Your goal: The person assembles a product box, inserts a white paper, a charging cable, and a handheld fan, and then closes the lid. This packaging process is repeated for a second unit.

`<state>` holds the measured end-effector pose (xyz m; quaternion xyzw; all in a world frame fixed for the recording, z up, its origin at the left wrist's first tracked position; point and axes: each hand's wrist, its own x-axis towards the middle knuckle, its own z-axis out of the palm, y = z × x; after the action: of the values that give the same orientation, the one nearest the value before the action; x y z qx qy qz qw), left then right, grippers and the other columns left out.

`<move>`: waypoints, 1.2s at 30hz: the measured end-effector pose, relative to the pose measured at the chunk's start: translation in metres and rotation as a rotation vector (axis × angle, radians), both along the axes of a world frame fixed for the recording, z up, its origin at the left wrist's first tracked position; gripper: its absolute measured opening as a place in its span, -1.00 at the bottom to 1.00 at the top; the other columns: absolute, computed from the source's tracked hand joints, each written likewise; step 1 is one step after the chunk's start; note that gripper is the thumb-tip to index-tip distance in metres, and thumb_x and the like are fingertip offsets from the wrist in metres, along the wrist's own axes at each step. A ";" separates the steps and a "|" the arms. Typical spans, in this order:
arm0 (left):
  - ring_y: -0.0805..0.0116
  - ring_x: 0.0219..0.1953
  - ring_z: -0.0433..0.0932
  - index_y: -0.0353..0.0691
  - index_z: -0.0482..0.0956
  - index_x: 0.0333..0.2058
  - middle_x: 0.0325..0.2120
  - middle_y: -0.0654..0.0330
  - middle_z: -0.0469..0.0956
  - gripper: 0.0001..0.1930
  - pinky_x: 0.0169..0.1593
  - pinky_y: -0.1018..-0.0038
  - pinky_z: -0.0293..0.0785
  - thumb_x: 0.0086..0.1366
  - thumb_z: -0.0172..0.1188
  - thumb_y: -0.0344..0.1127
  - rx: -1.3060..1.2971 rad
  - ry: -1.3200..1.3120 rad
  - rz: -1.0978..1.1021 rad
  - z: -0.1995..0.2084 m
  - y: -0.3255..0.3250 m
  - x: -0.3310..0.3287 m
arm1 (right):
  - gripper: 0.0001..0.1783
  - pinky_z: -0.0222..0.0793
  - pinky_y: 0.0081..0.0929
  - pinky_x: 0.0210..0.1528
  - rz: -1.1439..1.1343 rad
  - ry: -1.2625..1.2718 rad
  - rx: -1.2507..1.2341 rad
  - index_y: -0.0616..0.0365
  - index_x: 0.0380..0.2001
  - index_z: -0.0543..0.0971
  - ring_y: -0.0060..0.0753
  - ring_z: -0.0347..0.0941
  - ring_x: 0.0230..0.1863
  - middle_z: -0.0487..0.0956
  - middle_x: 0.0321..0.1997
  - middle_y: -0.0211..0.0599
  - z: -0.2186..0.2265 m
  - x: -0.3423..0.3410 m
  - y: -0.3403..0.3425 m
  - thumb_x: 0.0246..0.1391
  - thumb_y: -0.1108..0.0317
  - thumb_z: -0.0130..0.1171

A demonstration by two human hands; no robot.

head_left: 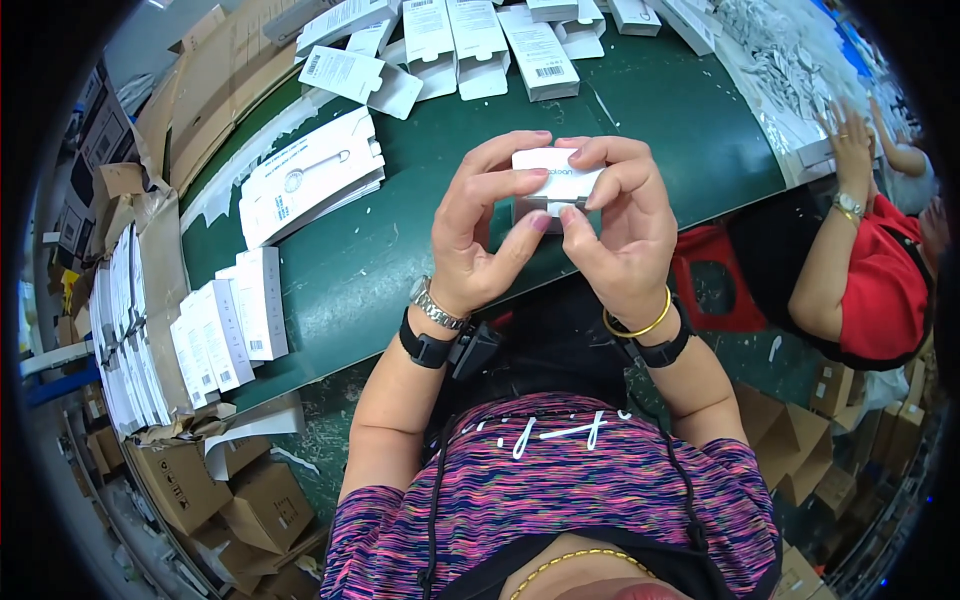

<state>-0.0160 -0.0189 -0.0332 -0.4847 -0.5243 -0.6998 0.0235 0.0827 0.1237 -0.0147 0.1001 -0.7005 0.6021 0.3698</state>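
Bare worktop (370, 270) left of the left hand (470, 225), passable up to the flat stack (320, 170) and the box row (212, 335). Right of the right hand (640, 215) also free, from where I'm standing, out to the parts pile (790, 65) and a co-worker's hand (851, 148). Straight ahead: short gap, then loose boxes (540, 50) block the far side. Between the hands, a small box (562, 182) blocks the way.

The hands (468, 235) partly hide the white box (553, 162); a co-worker's hand (852, 148) is blurred.

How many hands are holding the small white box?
2: the left hand, at the left of the small white box, and the right hand, at its right; both clearly show.
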 end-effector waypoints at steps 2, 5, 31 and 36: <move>0.04 0.21 0.55 -0.17 0.57 0.06 0.22 -0.16 0.50 -0.63 0.20 0.22 0.55 0.29 0.32 -0.58 -0.011 0.032 0.003 0.000 0.000 -0.001 | -0.68 0.36 -0.14 0.35 0.027 -0.002 -0.042 0.19 -0.13 0.43 -0.08 0.45 0.29 0.43 0.14 -0.11 -0.002 -0.001 0.000 0.08 0.72 0.20; 0.03 0.21 0.55 -0.17 0.55 0.07 0.22 -0.17 0.49 -0.60 0.18 0.21 0.57 0.27 0.34 -0.58 -0.004 0.100 0.035 -0.003 0.003 -0.004 | -0.66 0.38 -0.14 0.34 0.028 0.034 -0.003 0.20 -0.05 0.40 -0.08 0.46 0.29 0.41 0.16 -0.09 -0.006 -0.003 0.004 0.17 0.70 0.22; 0.07 0.23 0.52 -0.22 0.54 0.06 0.18 -0.16 0.49 -0.74 0.26 0.24 0.47 0.43 0.12 -0.55 0.068 -0.081 0.017 -0.009 0.006 0.008 | -0.73 0.34 -0.23 0.36 -0.073 0.022 -0.118 0.22 -0.11 0.45 -0.20 0.45 0.28 0.44 0.22 -0.06 -0.006 0.002 -0.016 0.17 0.68 0.22; 0.06 0.21 0.55 -0.22 0.54 0.05 0.16 -0.15 0.51 -0.71 0.23 0.24 0.49 0.39 0.20 -0.56 0.070 -0.026 0.028 -0.006 0.008 0.004 | -0.71 0.37 -0.33 0.28 -0.052 0.054 -0.103 0.20 -0.06 0.42 -0.28 0.46 0.22 0.47 0.19 -0.07 -0.006 -0.003 -0.011 0.23 0.66 0.23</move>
<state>-0.0123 -0.0110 -0.0396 -0.4668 -0.5067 -0.7235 0.0434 0.0797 0.1122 -0.0211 0.0789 -0.6607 0.6244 0.4090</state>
